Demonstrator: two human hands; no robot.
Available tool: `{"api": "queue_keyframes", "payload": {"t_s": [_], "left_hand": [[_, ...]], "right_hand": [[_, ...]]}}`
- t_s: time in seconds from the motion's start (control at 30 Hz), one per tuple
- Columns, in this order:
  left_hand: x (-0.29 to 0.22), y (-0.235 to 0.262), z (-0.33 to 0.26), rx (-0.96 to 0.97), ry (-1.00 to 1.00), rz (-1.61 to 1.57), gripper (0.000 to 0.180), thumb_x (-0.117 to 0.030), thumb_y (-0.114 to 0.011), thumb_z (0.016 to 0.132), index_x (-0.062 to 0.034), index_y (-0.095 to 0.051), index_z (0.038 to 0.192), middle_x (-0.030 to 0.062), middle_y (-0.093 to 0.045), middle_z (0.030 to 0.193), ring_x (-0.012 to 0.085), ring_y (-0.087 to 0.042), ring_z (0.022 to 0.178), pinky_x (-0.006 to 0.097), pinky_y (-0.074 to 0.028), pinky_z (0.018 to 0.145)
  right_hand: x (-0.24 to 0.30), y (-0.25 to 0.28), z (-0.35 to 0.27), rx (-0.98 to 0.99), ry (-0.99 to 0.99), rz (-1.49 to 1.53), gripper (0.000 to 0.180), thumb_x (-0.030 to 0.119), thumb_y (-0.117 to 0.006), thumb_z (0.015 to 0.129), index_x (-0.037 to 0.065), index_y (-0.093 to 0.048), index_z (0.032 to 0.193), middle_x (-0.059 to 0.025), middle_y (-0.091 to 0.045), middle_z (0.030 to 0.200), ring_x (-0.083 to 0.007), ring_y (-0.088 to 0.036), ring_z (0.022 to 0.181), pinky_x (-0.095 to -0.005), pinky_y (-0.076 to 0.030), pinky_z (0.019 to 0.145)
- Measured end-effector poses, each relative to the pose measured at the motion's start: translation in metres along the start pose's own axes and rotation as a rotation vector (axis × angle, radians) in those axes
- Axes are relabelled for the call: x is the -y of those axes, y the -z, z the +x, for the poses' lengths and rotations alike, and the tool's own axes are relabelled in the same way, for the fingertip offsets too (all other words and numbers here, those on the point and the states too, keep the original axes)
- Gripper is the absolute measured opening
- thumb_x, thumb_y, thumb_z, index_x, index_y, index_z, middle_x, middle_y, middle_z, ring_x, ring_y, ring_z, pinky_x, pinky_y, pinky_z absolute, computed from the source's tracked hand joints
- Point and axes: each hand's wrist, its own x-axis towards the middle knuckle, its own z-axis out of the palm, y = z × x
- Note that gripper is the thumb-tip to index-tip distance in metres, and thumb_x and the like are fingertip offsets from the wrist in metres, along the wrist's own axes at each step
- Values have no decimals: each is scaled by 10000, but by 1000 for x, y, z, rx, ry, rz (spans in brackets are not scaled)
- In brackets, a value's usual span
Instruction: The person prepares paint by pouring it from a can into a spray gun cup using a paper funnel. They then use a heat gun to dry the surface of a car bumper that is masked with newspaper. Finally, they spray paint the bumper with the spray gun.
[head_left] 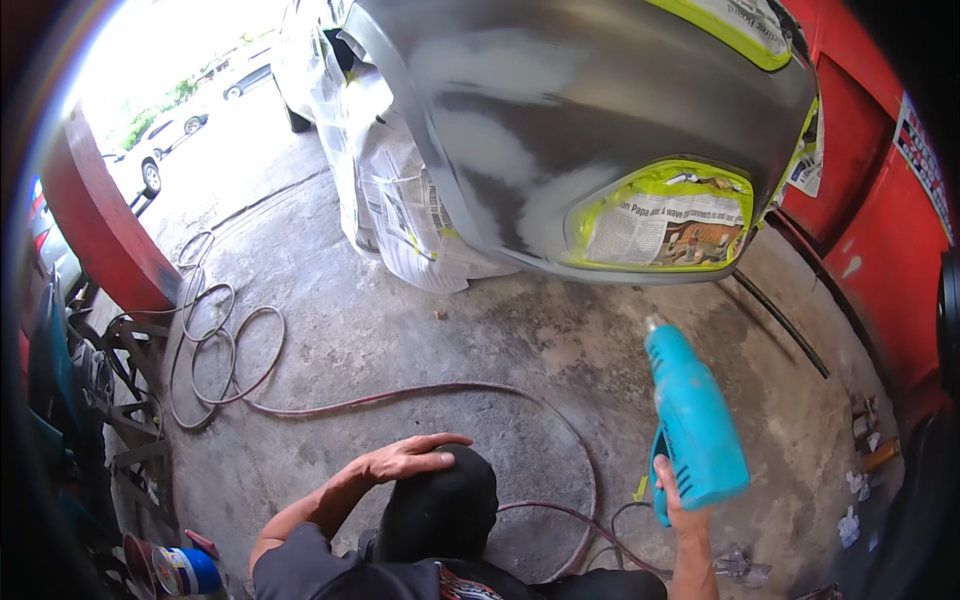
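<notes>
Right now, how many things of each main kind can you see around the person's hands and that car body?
Hands: 2, left hand on the knee, right hand gripping the heat gun
Blue heat gun: 1
Grey car bumper: 1
Newspaper-masked lamp opening: 1
Coiled hose: 1
Spray can: 1
Total: 7

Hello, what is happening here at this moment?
A person crouches on a concrete floor beside a grey car bumper with pale patches, its lights masked with newspaper. The right hand holds a turquoise heat gun, nozzle aimed up toward the bumper. The left hand rests on the knee.
</notes>
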Motion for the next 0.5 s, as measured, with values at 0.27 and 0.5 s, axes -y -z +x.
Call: {"api": "queue_keyframes", "payload": {"t_s": [0.27, 0.5], "left_hand": [[12, 31, 142, -481, -108, -166, 378, -344, -585, 959, 18, -647, 1047, 28, -627, 786, 108, -554, 623, 237, -439, 534], [20, 91, 228, -1007, 200, -82, 702, -599, -474, 924, 64, -674, 813, 222, -634, 738, 337, -640, 766, 435, -488, 699]], "right_hand": [[6, -37, 5, 204, 433, -261, 217, 210, -743, 825, 50, -665, 948, -90, -665, 873, -246, -632, 810, -397, -499, 710], [-11, -22, -13, 201, 266, 61, 289, 125, -712, 836, 9, -626, 1086, -104, -675, 969, -231, -647, 910, -386, -532, 812]]}}
